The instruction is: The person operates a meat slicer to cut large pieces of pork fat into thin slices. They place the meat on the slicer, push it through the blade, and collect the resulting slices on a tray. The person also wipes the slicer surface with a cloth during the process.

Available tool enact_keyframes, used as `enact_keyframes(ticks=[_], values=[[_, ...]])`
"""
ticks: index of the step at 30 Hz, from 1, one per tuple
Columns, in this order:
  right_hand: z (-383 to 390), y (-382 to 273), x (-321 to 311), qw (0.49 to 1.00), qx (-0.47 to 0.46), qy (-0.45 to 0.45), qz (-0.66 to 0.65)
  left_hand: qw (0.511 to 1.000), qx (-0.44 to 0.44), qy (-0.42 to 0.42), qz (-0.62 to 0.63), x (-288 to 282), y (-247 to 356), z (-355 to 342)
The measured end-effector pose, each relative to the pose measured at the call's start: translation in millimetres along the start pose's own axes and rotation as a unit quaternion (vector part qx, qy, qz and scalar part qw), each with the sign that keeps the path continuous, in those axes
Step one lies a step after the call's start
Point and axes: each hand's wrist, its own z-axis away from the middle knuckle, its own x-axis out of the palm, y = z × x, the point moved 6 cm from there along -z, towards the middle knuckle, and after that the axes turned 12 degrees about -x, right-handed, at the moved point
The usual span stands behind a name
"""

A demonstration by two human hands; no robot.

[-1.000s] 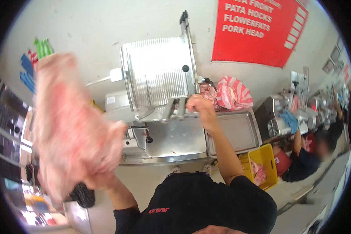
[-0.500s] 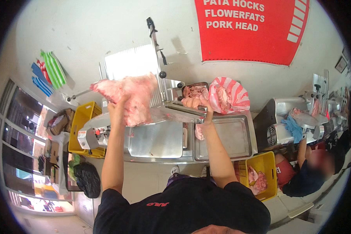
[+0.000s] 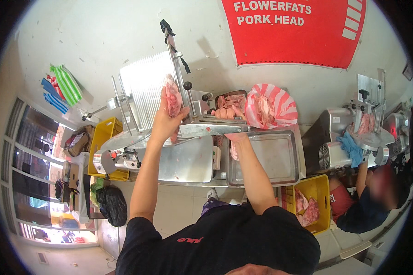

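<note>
My left hand (image 3: 161,123) grips a thick slab of raw pork (image 3: 172,98), thumb and fingers on either side. The slab stands edge-on at the right side of the slicer's ribbed plate (image 3: 142,89); its pink and fatty cut side shows. My right hand (image 3: 226,113) is closed round the slicer's metal handle (image 3: 229,121), its fingers over the far side of the bars. Just beyond those fingers lies a tray of meat pieces (image 3: 232,101). A striped red and white bag (image 3: 270,107) of meat sits beside it.
A steel tray (image 3: 264,183) is right of the slicer. Yellow crates stand left (image 3: 106,137) and lower right (image 3: 326,201), the right one holding meat. At far right a person (image 3: 367,201) works by another slicer (image 3: 337,153). A black bag (image 3: 112,206) is lower left.
The slab in my left hand has turned from broad side to edge-on and moved right toward the slicer's carriage. My right hand stays on the handle. The view has tilted slightly.
</note>
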Motion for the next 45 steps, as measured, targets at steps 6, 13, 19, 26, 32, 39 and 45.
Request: enact_keyframes(ticks=[6, 13, 19, 26, 32, 39, 45], values=[[1, -3, 0, 0.999, 0.002, 0.021, -0.028, 0.988, 0.005, -0.121, 0.100, 4, -30, -12], [28, -21, -8, 0.997, 0.020, 0.073, 0.014, 0.942, -0.101, -0.221, 0.233, -20, -109, -34], [84, -84, -22, 0.970, -0.002, 0.158, 0.183, 0.954, -0.129, -0.164, 0.216, -22, -103, -28], [220, -424, 7, 0.386, -0.289, 0.405, 0.777, 0.966, -0.103, -0.145, 0.189, -43, -97, -8], [302, -658, -21, -0.034, -0.059, 0.502, 0.862, 0.963, -0.125, -0.147, 0.187, -38, -111, -16], [370, -578, -66, 0.006, -0.216, 0.413, 0.885, 0.994, 0.021, 0.042, 0.101, -87, -91, 2], [422, -388, -19, 0.589, -0.538, 0.457, 0.393, 0.949, 0.047, 0.282, 0.133, -149, -121, 65]])
